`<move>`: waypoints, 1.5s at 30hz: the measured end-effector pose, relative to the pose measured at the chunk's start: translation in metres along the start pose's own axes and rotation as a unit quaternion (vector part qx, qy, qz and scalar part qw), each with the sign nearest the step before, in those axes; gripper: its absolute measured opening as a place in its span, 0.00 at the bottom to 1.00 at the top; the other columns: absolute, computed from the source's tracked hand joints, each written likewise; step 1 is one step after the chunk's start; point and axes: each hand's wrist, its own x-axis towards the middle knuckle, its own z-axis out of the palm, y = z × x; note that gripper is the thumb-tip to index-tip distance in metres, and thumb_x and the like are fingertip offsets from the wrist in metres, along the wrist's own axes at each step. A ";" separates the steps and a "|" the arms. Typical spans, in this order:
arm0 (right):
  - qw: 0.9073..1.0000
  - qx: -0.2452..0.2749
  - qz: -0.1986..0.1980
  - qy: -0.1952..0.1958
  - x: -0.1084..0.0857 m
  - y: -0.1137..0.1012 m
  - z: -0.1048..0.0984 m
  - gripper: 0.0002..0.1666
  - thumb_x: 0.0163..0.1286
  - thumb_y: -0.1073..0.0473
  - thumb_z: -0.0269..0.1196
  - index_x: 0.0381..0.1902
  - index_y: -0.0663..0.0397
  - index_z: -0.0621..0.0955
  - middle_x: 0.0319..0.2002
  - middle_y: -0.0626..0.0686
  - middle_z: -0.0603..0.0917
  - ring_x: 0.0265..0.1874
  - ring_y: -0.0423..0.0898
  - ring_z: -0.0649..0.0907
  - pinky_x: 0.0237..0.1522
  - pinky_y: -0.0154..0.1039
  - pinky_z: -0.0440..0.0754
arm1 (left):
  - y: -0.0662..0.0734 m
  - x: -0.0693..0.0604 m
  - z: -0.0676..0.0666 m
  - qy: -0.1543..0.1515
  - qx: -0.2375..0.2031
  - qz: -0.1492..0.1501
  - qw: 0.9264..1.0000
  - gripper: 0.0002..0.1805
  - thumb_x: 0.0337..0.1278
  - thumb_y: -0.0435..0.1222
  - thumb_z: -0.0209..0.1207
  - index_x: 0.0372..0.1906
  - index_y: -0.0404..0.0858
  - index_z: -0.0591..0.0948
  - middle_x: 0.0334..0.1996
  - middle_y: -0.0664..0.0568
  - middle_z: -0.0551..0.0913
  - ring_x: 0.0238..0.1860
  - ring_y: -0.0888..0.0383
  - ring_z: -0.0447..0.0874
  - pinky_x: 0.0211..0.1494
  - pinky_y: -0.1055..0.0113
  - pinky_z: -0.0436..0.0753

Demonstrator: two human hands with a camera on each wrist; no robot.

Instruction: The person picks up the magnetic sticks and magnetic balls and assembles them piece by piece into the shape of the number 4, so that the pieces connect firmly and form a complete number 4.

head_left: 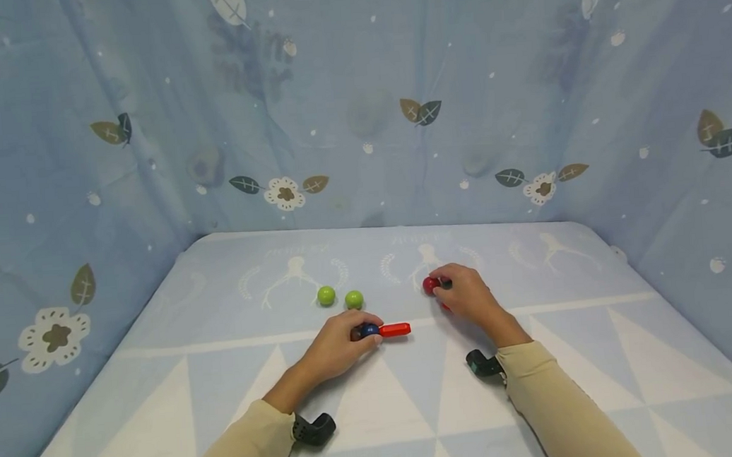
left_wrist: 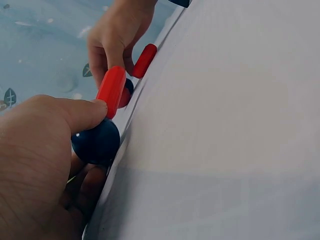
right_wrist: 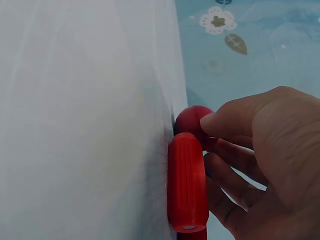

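Note:
My left hand point(head_left: 338, 345) holds a dark blue ball point(left_wrist: 96, 141) between thumb and fingers. A ridged red handle point(head_left: 395, 330) extends right from that ball; whether they are joined I cannot tell. Farther right, my right hand point(head_left: 467, 293) pinches a red ball point(right_wrist: 192, 121), its thumb on the ball's side. Close by that hand lies a second ridged red handle point(right_wrist: 187, 182), with another red part point(right_wrist: 192, 234) partly hidden under it. A dark round piece point(head_left: 446, 284) shows between the right fingers. Two green balls point(head_left: 326, 296) point(head_left: 354, 300) rest beyond the left hand.
A pale blue and white patterned cloth point(head_left: 379, 412) covers the table. Blue curtains point(head_left: 358, 116) with leaves and flowers enclose the back and both sides. Each wrist wears a black camera mount point(head_left: 314, 429).

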 end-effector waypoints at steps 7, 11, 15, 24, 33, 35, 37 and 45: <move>1.000 -0.007 -0.010 -0.005 0.002 0.002 0.002 0.19 0.66 0.63 0.67 0.54 0.60 0.84 0.51 0.60 0.84 0.51 0.55 0.81 0.58 0.54 0.77 | 0.000 0.001 0.000 0.001 -0.001 0.001 1.000 0.13 0.63 0.41 0.66 0.52 0.49 0.85 0.41 0.62 0.79 0.36 0.60 0.74 0.39 0.66 0.76; 1.000 -0.012 -0.011 -0.011 0.003 0.002 0.002 0.18 0.66 0.62 0.67 0.54 0.60 0.84 0.49 0.59 0.85 0.49 0.55 0.81 0.58 0.53 0.77 | -0.001 0.001 0.000 0.000 -0.003 0.002 1.000 0.13 0.63 0.41 0.66 0.52 0.49 0.85 0.41 0.62 0.79 0.37 0.60 0.75 0.39 0.66 0.77; 1.000 -0.014 -0.018 -0.008 0.003 0.001 0.002 0.18 0.66 0.62 0.67 0.53 0.59 0.83 0.47 0.58 0.85 0.48 0.54 0.82 0.56 0.52 0.79 | -0.001 0.001 0.000 0.002 -0.002 0.005 1.000 0.13 0.63 0.41 0.66 0.52 0.49 0.85 0.42 0.62 0.79 0.37 0.60 0.75 0.40 0.66 0.77; 1.000 -0.001 -0.022 -0.008 0.001 -0.002 0.003 0.18 0.66 0.62 0.67 0.53 0.59 0.83 0.48 0.57 0.86 0.50 0.53 0.82 0.57 0.52 0.78 | 0.000 0.001 -0.002 0.000 0.001 0.003 1.000 0.13 0.64 0.41 0.66 0.52 0.49 0.85 0.42 0.62 0.79 0.37 0.60 0.75 0.40 0.66 0.77; 0.999 0.032 -0.022 0.012 -0.001 -0.003 -0.001 0.19 0.67 0.59 0.68 0.55 0.58 0.82 0.48 0.55 0.85 0.48 0.52 0.82 0.54 0.51 0.80 | 0.000 0.003 -0.003 -0.005 0.006 0.002 1.000 0.13 0.64 0.42 0.66 0.52 0.50 0.85 0.42 0.63 0.79 0.38 0.61 0.75 0.41 0.66 0.77; 0.999 0.043 -0.023 0.020 -0.002 -0.004 -0.002 0.19 0.67 0.59 0.68 0.54 0.59 0.83 0.47 0.55 0.86 0.47 0.52 0.82 0.54 0.50 0.80 | 0.000 0.003 -0.002 -0.006 0.004 -0.001 1.000 0.13 0.64 0.42 0.66 0.52 0.50 0.85 0.43 0.63 0.79 0.38 0.61 0.75 0.41 0.66 0.77; 0.998 0.049 -0.020 0.030 -0.004 -0.005 -0.003 0.19 0.66 0.59 0.69 0.53 0.59 0.83 0.46 0.55 0.85 0.47 0.52 0.83 0.53 0.50 0.80 | 0.000 0.003 -0.002 -0.007 0.001 -0.001 1.000 0.13 0.64 0.41 0.66 0.52 0.50 0.85 0.43 0.62 0.79 0.38 0.60 0.75 0.42 0.66 0.77; 0.997 0.065 0.015 0.050 -0.016 -0.003 -0.007 0.18 0.64 0.57 0.69 0.50 0.57 0.84 0.43 0.55 0.80 0.42 0.52 0.82 0.44 0.46 0.83 | -0.001 0.000 -0.002 -0.006 0.004 0.012 1.000 0.13 0.64 0.42 0.66 0.52 0.49 0.85 0.41 0.62 0.79 0.36 0.61 0.74 0.38 0.67 0.76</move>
